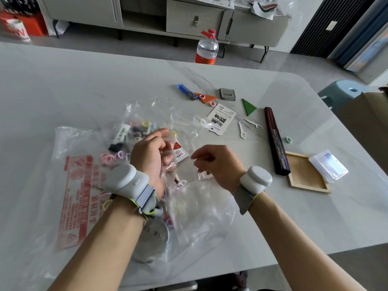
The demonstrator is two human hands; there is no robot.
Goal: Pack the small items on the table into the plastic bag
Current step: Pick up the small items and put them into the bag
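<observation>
A clear plastic bag (75, 185) with red print lies on the white table (273, 217), holding several hair ties and small packets. My left hand (149, 154) is shut on the bag's rim near its mouth. My right hand (216, 162) pinches the opposite edge of the clear film. Loose items lie beyond the bag: a blue lighter (186, 91), an orange triangle (206, 98), a green triangle (248, 107), a white card (221, 119), two floss picks (248, 126), a folded dark fan (276, 141) and a small green ring (289, 139).
A small metal tin (227, 94) sits at the back. A wooden frame (305, 175) and a clear plastic case (329, 165) lie at the right. A water bottle (206, 48) stands on the floor past the table, and a blue stool (340, 91) is at right.
</observation>
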